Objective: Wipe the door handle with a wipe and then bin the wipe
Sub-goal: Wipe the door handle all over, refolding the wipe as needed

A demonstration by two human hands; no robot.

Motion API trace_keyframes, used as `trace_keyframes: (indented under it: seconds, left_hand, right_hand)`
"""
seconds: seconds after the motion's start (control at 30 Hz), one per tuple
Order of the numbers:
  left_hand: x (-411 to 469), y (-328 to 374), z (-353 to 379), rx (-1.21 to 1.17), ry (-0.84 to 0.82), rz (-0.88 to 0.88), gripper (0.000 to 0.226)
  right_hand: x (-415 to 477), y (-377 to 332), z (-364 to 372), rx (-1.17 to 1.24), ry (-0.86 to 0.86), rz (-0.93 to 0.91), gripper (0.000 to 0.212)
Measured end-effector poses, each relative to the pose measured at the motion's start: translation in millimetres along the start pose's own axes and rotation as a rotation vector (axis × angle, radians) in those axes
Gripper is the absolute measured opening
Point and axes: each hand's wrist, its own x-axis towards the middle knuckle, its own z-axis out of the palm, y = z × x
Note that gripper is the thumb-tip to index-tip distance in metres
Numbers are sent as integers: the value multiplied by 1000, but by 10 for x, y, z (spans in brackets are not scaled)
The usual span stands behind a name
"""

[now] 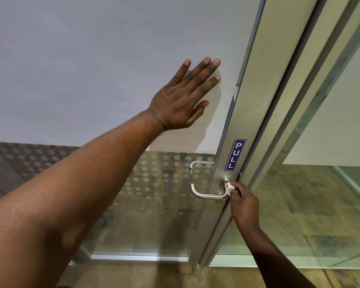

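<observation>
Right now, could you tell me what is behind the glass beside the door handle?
Behind the dotted glass a second handle shows on the far side, with tiled floor beyond. The frosted panel above, where the left hand presses flat, hides everything behind it.

A person's left hand [180,98] lies flat, fingers spread, against the frosted glass door panel [92,69], while the right hand [242,201] pinches a small white wipe [230,186] against the neck of the brushed-steel lever door handle [209,193]. Just above the handle, a blue "PULL" sticker [235,154] runs down the grey aluminium door frame [249,96].
</observation>
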Motion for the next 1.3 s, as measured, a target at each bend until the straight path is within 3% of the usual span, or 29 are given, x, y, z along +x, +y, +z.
trace_keyframes:
  seconds: [0.07,0.23,0.5,0.73,0.93,1.07,1.2,1.3]
  left_hand:
    - [-4,0,2,2,3,1,60]
    - [-7,3,-6,-6,7,2,59]
    - [-3,-4,-4,11,-1,7,60]
    - [-11,-7,29,13,11,5,59]
    - [-13,-2,34,13,16,0,59]
    - [-15,-3,44,14,13,-2,59]
    - [-16,3,45,19,11,-2,59]
    - [-17,1,46,22,15,0,59]
  right_hand:
    - [22,-53,20,-68,-4,-25,19]
    - [103,-147,74,-348,-88,-311,14]
    - [120,-174,125,-62,141,104,9]
    - [96,-140,139,-197,44,-155,14]
    - [96,-71,241,236,231,339,7]
    - [113,-30,319,653,288,677,8]
    - [95,-103,354,1041,323,854,16]
    - [85,-147,343,1213,281,944,10]
